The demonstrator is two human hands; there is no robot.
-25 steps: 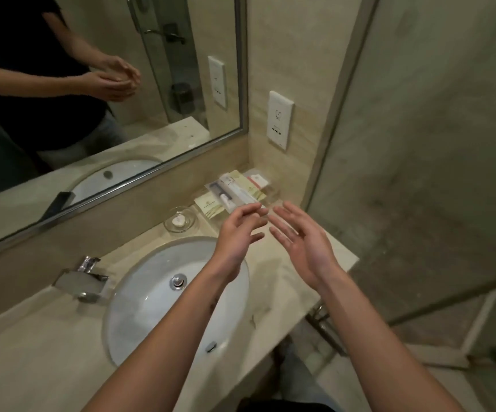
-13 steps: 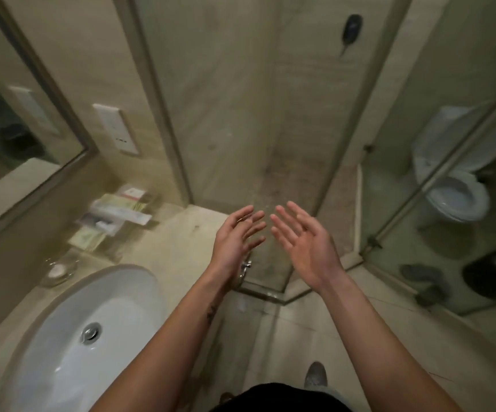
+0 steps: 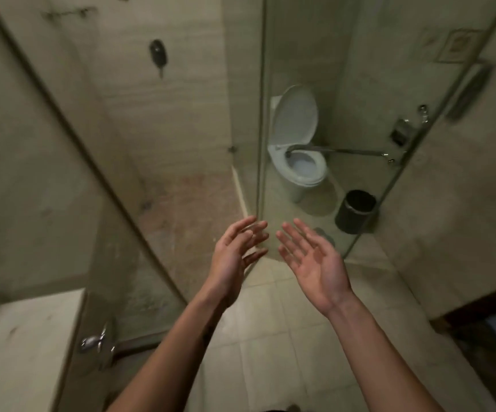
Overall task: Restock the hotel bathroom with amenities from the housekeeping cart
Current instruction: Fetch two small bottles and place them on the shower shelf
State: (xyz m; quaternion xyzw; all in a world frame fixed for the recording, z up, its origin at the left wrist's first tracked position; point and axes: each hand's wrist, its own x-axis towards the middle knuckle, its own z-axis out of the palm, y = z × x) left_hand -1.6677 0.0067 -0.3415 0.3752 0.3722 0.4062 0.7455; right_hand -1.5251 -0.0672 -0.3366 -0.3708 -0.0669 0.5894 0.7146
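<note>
Both of my hands are raised in front of me over the tiled floor, and neither holds anything. My left hand (image 3: 234,257) has its fingers straight and slightly spread, pointing up and right. My right hand (image 3: 312,263) is palm up with loose, straight fingers. The two hands are a small gap apart. No amenities and no housekeeping cart are in view. Only a corner of the vanity counter (image 3: 18,337) shows at the lower left.
A glass shower enclosure (image 3: 151,203) stands ahead and to the left, with a chrome door handle (image 3: 95,341) near the counter. Behind a glass panel are a white toilet (image 3: 297,150) with its lid up and a black waste bin (image 3: 356,211). A dark doorway edge (image 3: 490,319) lies at the right.
The view has swung right, away from the sink, mirror and amenity tray, toward the shower and toilet. Both hands stay raised, with nothing in them, in about the same pose.
</note>
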